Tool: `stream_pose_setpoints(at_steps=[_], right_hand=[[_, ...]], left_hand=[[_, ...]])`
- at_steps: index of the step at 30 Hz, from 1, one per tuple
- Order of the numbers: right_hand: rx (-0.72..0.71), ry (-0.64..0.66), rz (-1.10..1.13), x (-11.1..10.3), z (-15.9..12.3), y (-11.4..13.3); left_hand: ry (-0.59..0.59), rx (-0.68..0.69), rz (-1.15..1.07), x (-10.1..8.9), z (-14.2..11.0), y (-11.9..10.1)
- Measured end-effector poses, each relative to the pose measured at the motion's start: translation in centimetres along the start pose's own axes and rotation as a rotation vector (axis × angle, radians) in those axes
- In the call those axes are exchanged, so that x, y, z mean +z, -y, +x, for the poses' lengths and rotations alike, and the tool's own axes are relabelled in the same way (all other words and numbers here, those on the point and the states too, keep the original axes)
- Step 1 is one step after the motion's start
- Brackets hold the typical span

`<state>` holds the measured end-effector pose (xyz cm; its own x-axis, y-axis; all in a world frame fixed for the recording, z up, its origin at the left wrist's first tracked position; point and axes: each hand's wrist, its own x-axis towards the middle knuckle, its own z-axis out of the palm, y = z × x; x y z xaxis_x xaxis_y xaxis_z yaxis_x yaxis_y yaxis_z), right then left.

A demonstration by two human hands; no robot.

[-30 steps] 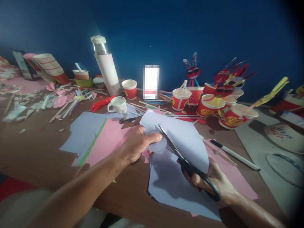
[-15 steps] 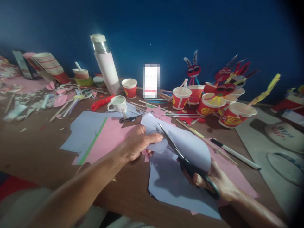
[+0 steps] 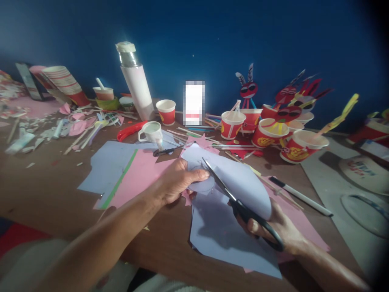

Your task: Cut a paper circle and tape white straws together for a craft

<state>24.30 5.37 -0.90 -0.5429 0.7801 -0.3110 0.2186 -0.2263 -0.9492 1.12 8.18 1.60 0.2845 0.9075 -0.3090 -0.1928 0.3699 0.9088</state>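
Note:
My left hand (image 3: 178, 180) pinches a sheet of pale lilac paper (image 3: 240, 182) with a circle drawn on it, thumb on top beside the circle. My right hand (image 3: 279, 231) grips black scissors (image 3: 240, 207) by the handles. Their blades point up and left and sit in the paper at the circle's edge. The right side of the sheet curls over the scissors and partly hides my right fingers. More lilac paper (image 3: 221, 239) and pink paper (image 3: 138, 178) lie on the brown table (image 3: 45, 190) under both hands.
Red paper cups (image 3: 232, 125) with craft figures stand at the back right. A white flask (image 3: 136, 83), a white mug (image 3: 151, 132), a red cutter (image 3: 130, 130), a small black tool (image 3: 167, 151), sticks and paper scraps lie behind. A marker (image 3: 299, 196) lies at right.
The right side of the lilac sheet has curled over further into a rounded fold. The scissors and both hands have hardly shifted.

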Motion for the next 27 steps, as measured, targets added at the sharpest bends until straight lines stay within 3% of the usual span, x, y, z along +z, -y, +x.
stream_pose_setpoints(at_steps=[11,22,27], right_hand=[[0.014,-0.030,-0.089,-0.2,0.0,-0.1],[-0.111,-0.034,-0.023,0.3,0.6,-0.4],[-0.148,-0.045,0.022,0.7,0.8,-0.7]], left_hand=[[0.015,0.019,-0.013,-0.1,0.1,0.1],[-0.075,0.069,0.045,0.4,-0.2,0.7],[-0.102,0.128,-0.040,0.6,0.1,1.8]])
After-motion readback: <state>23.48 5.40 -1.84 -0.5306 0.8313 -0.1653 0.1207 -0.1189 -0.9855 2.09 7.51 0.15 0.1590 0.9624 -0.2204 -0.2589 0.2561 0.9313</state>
